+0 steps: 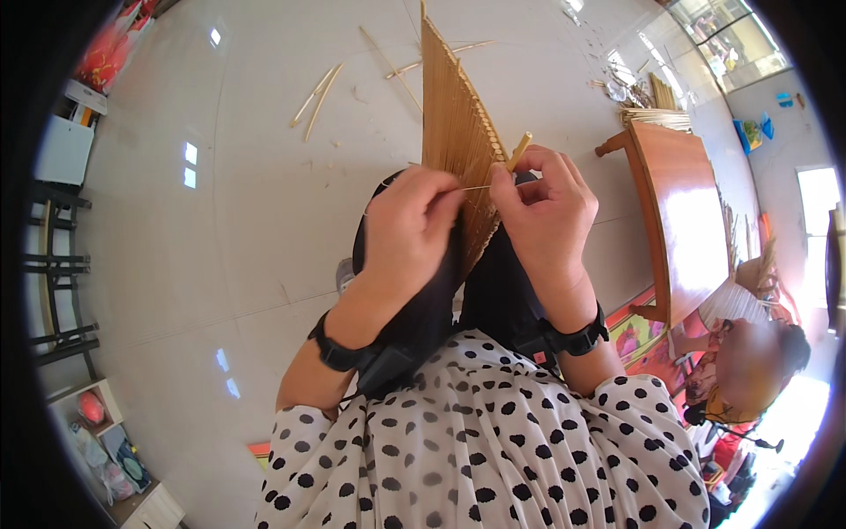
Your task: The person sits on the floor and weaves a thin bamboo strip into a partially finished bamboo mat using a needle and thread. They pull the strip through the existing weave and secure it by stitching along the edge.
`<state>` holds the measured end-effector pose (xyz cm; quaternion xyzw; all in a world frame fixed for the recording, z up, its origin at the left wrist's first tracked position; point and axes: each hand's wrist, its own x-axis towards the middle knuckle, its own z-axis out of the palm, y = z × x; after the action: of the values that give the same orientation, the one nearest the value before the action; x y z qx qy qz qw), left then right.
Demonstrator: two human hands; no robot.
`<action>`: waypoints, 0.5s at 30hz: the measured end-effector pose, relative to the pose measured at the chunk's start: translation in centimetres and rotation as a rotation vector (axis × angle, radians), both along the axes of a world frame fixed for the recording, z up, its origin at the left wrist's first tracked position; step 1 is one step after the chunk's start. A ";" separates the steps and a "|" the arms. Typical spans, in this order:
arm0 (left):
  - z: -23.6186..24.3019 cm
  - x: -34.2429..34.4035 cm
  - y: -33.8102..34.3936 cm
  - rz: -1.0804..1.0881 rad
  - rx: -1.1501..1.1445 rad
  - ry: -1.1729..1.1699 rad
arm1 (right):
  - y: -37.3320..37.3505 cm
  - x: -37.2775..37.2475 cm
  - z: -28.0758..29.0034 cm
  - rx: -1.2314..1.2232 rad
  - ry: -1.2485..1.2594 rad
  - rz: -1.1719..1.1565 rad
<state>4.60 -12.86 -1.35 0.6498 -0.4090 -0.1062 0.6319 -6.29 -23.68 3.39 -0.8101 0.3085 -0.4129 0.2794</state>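
Observation:
Between my knees stands a tan panel of stitched straw stalks (449, 123), tall and narrow from here, with a row of cut stalk ends along its right edge. My right hand (551, 198) pinches a short pale straw stalk (522, 150) against that edge. On the other side my left hand (410, 216) is closed, its fingers slightly blurred, on a thin thread (474, 188). This thread runs taut from the left fingers to the right fingertips. My left fingertips are partly hidden behind the hand.
Loose stalks (324, 97) lie on the shiny tiled floor ahead. At right are a low wooden table (683, 212), a bundle of stalks (656, 117) and a seated person (749, 370). Black metal racks (62, 264) and a shelf unit (106, 414) line the left.

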 end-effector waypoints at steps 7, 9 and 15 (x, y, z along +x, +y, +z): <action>-0.1 2.0 5.5 -0.001 0.110 -0.085 | 0.3 -0.1 -0.8 -0.128 0.062 -0.027; 0.0 2.2 5.3 -0.093 -0.021 0.089 | 0.3 0.0 -0.9 -0.130 0.072 -0.041; -1.6 2.5 3.2 -0.428 -0.386 0.732 | 0.6 -0.8 -2.4 -0.133 0.023 -0.009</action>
<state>7.11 -9.63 -2.93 0.3409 -0.2964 -0.3784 0.8079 -7.06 -23.04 1.01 -0.8303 0.2871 -0.4244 0.2193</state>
